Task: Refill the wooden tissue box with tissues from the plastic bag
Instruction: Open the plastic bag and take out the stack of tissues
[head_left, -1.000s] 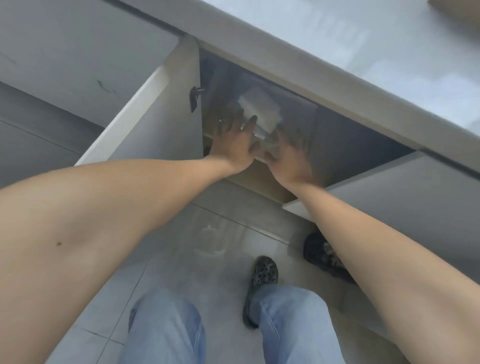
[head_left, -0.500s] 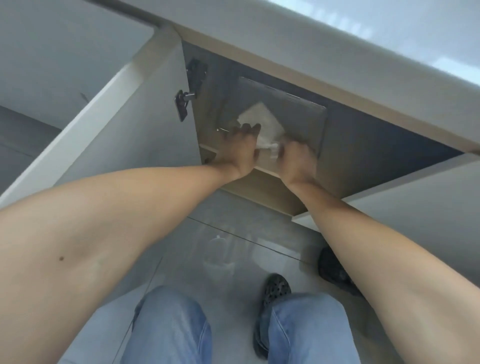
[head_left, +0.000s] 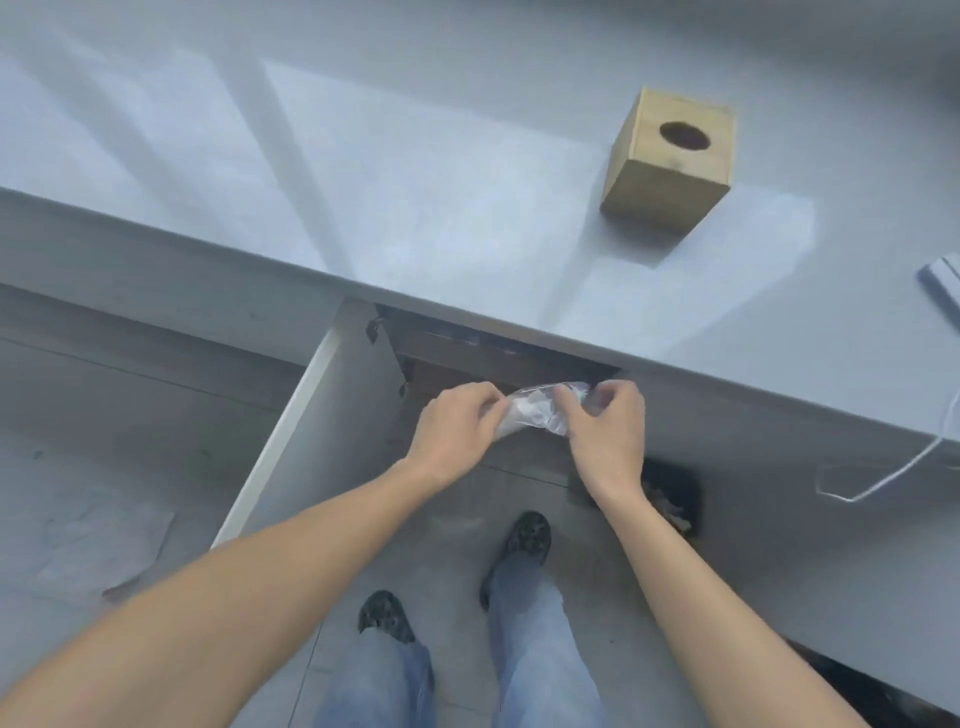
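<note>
Hands (head_left: 535, 426) withdrew plastic bag (head_left: 537, 413) from cupboard; long axis seemingly left-right

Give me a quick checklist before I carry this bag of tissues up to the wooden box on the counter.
1. Both hands on the bag: ok. Left hand and right hand pinch the plastic bag from either end.
2. Bag out of the cabinet: ok, it is held in front of the opening.
3. Tissues inside the bag: ok, white shows through the plastic.
4. Wooden tissue box upright on the countertop, round hole up: ok.
5. Box empty: cannot tell, the hole is dark.
6. Cabinet door shut: not ok, it stands open on the left.
</note>
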